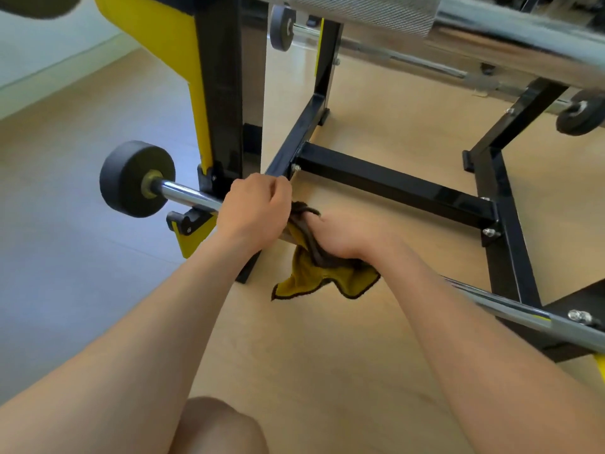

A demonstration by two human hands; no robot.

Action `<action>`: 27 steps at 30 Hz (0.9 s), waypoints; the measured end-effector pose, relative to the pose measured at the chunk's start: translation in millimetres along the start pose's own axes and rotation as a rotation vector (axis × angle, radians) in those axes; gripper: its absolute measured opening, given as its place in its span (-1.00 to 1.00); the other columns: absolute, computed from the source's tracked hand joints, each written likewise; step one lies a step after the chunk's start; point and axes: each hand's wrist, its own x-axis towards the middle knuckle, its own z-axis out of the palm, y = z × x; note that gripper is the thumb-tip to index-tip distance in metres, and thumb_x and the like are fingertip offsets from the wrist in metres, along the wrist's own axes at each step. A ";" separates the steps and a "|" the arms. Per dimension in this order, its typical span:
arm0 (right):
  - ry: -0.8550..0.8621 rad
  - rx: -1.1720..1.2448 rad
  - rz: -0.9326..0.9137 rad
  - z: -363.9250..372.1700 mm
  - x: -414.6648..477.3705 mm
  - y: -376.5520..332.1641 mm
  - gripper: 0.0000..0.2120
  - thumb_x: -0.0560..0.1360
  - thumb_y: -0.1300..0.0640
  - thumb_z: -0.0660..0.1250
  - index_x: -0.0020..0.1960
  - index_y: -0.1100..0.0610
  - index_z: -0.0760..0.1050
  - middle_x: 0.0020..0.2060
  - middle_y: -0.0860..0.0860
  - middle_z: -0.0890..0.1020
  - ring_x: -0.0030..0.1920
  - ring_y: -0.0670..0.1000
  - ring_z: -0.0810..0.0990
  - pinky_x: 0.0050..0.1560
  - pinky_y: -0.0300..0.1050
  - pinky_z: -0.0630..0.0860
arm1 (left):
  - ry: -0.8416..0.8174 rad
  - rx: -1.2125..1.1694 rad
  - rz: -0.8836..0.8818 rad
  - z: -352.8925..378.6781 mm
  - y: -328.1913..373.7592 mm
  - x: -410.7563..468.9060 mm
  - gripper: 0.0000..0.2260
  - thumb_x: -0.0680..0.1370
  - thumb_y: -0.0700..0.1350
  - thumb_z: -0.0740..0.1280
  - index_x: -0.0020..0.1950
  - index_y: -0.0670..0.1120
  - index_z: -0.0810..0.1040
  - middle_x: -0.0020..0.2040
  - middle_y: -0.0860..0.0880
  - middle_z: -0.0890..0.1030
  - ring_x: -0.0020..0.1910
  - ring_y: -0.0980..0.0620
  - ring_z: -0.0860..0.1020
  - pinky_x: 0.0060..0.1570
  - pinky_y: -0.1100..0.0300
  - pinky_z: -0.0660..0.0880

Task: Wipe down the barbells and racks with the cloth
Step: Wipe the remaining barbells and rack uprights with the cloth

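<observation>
Fingers [278,191] of your left hand [253,214] are curled shut around the chrome barbell [186,193], gripping the bar just inboard of its black end weight [136,178]; fingers of your right hand [340,235] are closed on the cloth [314,276], bunching it against the same bar right beside the left hand, though the fingertips themselves are hidden under the fabric; the cloth is mustard yellow with a dark brown edge, and its loose corners hang down below your right wrist toward the wooden floor [327,355]; the barbell sits low in a hook of the rack [222,109], whose near upright is black with yellow panels; the bar reappears past your right forearm and runs on toward the right edge of view; behind your hands a black crossbar [393,185] joins the rack's two floor rails; higher up, out of focus, a second barbell [376,47] with a small black weight lies across the rack, and a knurled chrome bar fills the top right corner; your bare knee [219,427] shows at the bottom edge.
</observation>
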 end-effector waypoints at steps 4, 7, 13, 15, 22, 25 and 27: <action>0.650 -0.538 -0.127 68.3 -22.7 18.5 -0.69 0.74 -0.11 0.11 0.02 0.05 0.49 -0.25 -0.04 0.51 -0.32 0.02 0.46 -0.32 -0.07 0.40 | 0.054 0.009 -0.005 -8.7 -8.1 4.4 -0.58 0.73 0.03 0.12 -0.16 -0.08 0.64 -0.28 -0.03 0.63 -0.27 0.06 0.62 -0.26 0.26 0.54; 0.678 -0.679 -0.231 75.0 -26.3 26.6 -0.77 0.72 -0.07 0.21 0.06 0.09 0.46 -0.25 -0.01 0.48 -0.34 0.00 0.39 -0.34 -0.12 0.29 | 0.067 0.008 -0.013 -9.3 -11.0 5.1 -0.56 0.74 0.04 0.11 -0.16 -0.08 0.66 -0.25 -0.03 0.65 -0.25 0.05 0.63 -0.24 0.26 0.57; 0.032 0.020 0.036 5.5 6.7 -2.9 -0.42 0.75 -0.20 -0.12 0.02 0.09 0.58 -0.22 0.04 0.62 -0.20 -0.01 0.59 -0.19 -0.11 0.40 | 0.019 0.147 -0.015 -5.6 -1.6 5.0 -0.61 0.77 0.00 0.03 -0.01 -0.13 0.57 -0.16 -0.10 0.63 -0.15 -0.05 0.64 -0.06 0.08 0.63; 0.219 -0.137 0.039 21.1 3.8 -1.4 -0.42 0.74 -0.20 -0.13 -0.03 0.10 0.55 -0.28 0.01 0.59 -0.29 -0.03 0.55 -0.29 -0.13 0.36 | 0.026 0.118 -0.073 -3.1 0.9 6.7 -0.58 0.76 0.05 0.03 -0.11 -0.09 0.52 -0.21 -0.09 0.61 -0.22 0.00 0.61 -0.22 0.22 0.50; 0.564 -0.588 -0.243 54.7 -20.3 24.9 -0.62 0.73 -0.16 0.02 0.09 0.06 0.49 -0.30 -0.07 0.48 -0.41 -0.02 0.42 -0.41 -0.13 0.24 | 0.052 0.129 -0.100 -0.9 -6.1 13.8 -0.56 0.76 0.09 0.00 -0.08 -0.11 0.53 -0.23 -0.03 0.61 -0.25 0.05 0.57 -0.31 0.30 0.34; 0.204 -0.146 0.002 18.7 2.4 1.1 -0.45 0.73 -0.21 -0.10 0.06 0.11 0.55 -0.27 0.02 0.61 -0.29 0.00 0.60 -0.37 -0.14 0.36 | 0.134 0.136 -0.060 -3.7 -8.2 15.4 -0.57 0.72 0.06 0.05 -0.07 -0.16 0.57 -0.18 -0.12 0.64 -0.19 -0.07 0.61 -0.19 0.10 0.54; 0.208 -0.226 0.005 22.7 10.9 -13.1 -0.52 0.74 -0.17 -0.03 0.15 0.14 0.53 -0.24 0.05 0.62 -0.29 0.02 0.61 -0.36 -0.12 0.42 | 0.205 0.083 -0.070 -6.2 -8.7 15.7 -0.58 0.72 0.03 0.07 -0.10 -0.16 0.61 -0.19 -0.11 0.65 -0.16 -0.07 0.63 -0.08 0.03 0.62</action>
